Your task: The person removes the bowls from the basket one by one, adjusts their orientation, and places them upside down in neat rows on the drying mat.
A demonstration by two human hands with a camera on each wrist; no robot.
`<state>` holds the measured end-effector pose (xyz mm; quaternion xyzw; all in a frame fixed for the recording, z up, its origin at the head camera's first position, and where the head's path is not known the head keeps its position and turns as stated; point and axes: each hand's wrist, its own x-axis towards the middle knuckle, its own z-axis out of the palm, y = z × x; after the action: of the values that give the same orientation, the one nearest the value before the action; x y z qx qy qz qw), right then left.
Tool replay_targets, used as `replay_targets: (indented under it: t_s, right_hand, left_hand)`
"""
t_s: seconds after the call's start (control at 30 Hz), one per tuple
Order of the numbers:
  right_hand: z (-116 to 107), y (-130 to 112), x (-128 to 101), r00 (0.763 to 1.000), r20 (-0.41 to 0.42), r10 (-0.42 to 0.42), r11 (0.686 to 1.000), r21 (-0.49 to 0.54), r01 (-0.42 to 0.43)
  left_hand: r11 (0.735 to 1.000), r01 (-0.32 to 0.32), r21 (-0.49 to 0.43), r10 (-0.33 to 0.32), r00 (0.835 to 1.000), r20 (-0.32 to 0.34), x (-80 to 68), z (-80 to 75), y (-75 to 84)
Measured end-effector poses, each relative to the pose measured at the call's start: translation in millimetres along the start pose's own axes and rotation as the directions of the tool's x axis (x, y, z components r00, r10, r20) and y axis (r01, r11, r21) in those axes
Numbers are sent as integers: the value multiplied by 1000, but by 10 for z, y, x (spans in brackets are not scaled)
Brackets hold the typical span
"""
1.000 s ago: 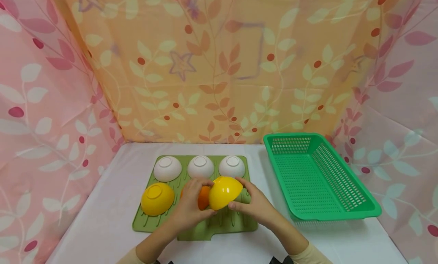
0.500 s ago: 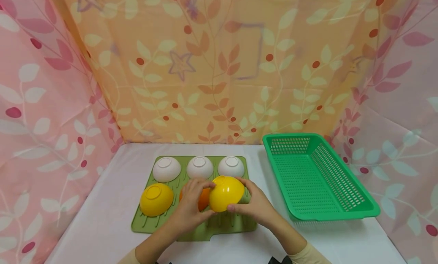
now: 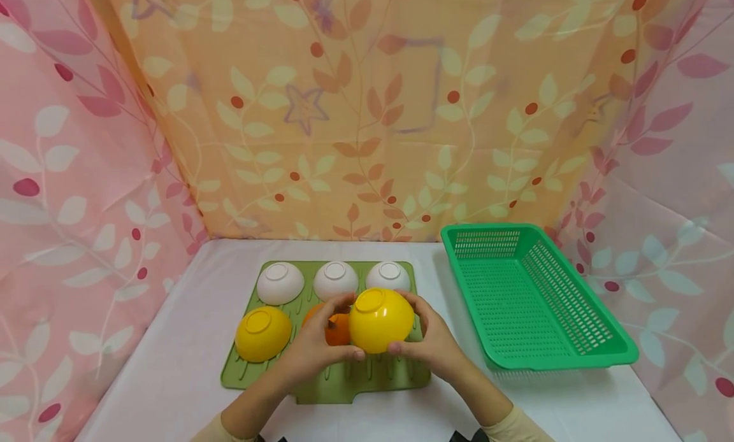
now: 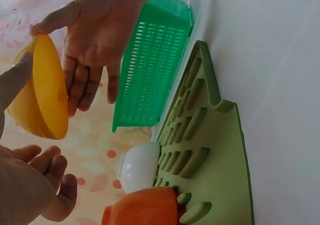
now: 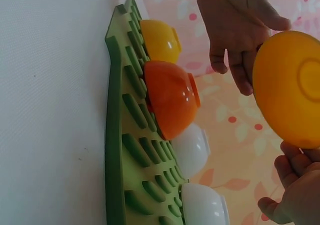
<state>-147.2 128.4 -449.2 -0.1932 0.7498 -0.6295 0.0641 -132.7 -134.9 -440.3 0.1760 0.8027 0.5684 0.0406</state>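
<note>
Between both hands, a shiny yellow bowl (image 3: 381, 321) is held upside down above the green drying mat (image 3: 327, 391), foot ring up and slightly tilted. The right hand (image 3: 432, 337) holds its right side, thumb in front and fingers behind. At its left side, the left hand (image 3: 315, 340) cups the bowl, thumb low and fingers near the top. In the left wrist view the hollow of the bowl (image 4: 55, 92) faces the mat. An orange bowl (image 3: 339, 330) sits on the mat, partly hidden by the left hand.
Three white bowls (image 3: 335, 281) stand upside down along the mat's back row. Another yellow bowl (image 3: 262, 334) rests inverted at the mat's left. A green slotted basket (image 3: 487, 340) stands to the right on the white-covered table (image 3: 183, 340), with floral cloth walls (image 3: 367, 174) around.
The held yellow bowl has turned so its foot ring faces up more, and has risen slightly. The left fingers and thumb have spread wider at its side.
</note>
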Motion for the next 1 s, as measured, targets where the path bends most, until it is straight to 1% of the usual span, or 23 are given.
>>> replay_targets:
  t_s: [0.07, 0.17, 0.37, 0.43, 0.53, 0.6, 0.7, 0.83, 0.93, 1.0]
  right_hand:
    - [3, 6, -10, 1000, 18, -19, 1000, 22, 18]
    - [5, 18, -18, 998, 35, -48, 998, 51, 47]
    - [-6, 40, -7, 995, 64, -82, 995, 66, 78]
    - [-20, 41, 1, 992, 79, -94, 995, 51, 90]
    - [-52, 26, 17, 987, 85, -139, 989, -29, 142]
    - [-73, 3, 18, 982, 79, -171, 980, -91, 178]
    - [-98, -38, 7, 978, 65, -200, 964, -168, 208]
    - [-120, -66, -17, 978, 53, -201, 951, -230, 208]
    - [-137, -61, -30, 980, 50, -195, 940, -275, 201]
    - [-148, -52, -41, 982, 43, -181, 937, -296, 186]
  left_hand:
    - [999, 25, -25, -25, 999, 25, 9, -16, -10]
    - [998, 49, -36, -48, 998, 48, 15, -29, -20]
    - [997, 67, -26, -65, 996, 52, 27, -28, -30]
    - [997, 72, -24, -70, 996, 47, 28, -29, -28]
    - [997, 72, -9, -72, 997, 35, 26, -30, -22]
    - [998, 57, 6, -57, 998, 27, 21, -29, -14]
    - [999, 12, 36, -12, 1000, 16, 17, -25, -7]
    - [996, -46, 81, 47, 999, -3, 10, -17, 1]
    - [990, -64, 122, 67, 998, -19, 9, -15, 17]
    - [984, -74, 165, 78, 997, -20, 20, -12, 38]
